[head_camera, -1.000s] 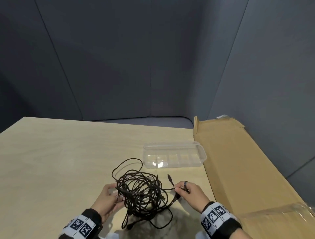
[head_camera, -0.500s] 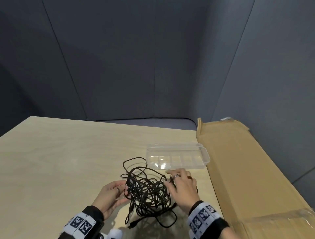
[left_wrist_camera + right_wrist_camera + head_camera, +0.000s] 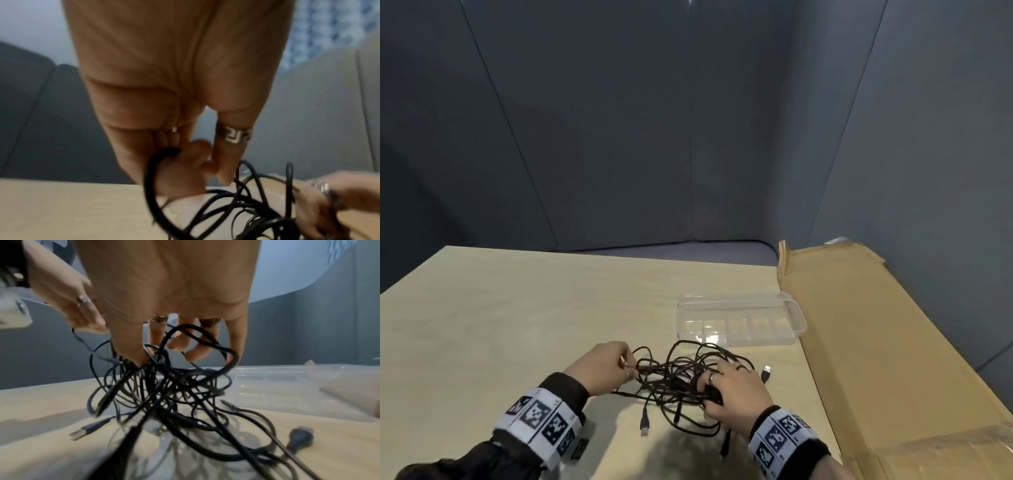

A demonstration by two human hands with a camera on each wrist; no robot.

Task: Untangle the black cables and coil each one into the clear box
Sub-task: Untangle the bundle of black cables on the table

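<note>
Cables: the black cables (image 3: pixel 681 380) form one tangled knot lying on the table between the two hands; in the right wrist view the upper strands (image 3: pixel 164 378) are lifted off the surface while lower loops trail on it.

Left hand: the left hand (image 3: pixel 604 368) sits at the knot's left edge with its fingers curled, pinching a strand; the left wrist view shows a loop (image 3: pixel 152 178) hooked round a bent finger of this hand (image 3: pixel 174 97).

Right hand: the right hand (image 3: pixel 736 390) is at the knot's right side, fingers curled into the strands and gripping a bundle of them; from the right wrist camera, loops hang over the fingertips (image 3: pixel 197 353) of the hand (image 3: pixel 164 280).

Loose plugs: one USB plug (image 3: pixel 644 426) lies on the table nearer the person than the left hand's fingers; another plug (image 3: pixel 766 371) lies just right of the right hand's fingers; a third cable end (image 3: pixel 725 445) runs under the right wrist.

Clear box: the clear box (image 3: pixel 741 322) stands just beyond the right hand, past the knot, apart from it, with no cable inside; its divided floor shows through.

Table: the pale wooden table (image 3: pixel 517 308) carries all of this.

Cardboard: a flat cardboard sheet (image 3: pixel 876 342) lies to the right of the right hand and the box.

Wrists: patterned marker bands (image 3: pixel 541 421) wrap both wrists over dark sleeves.
</note>
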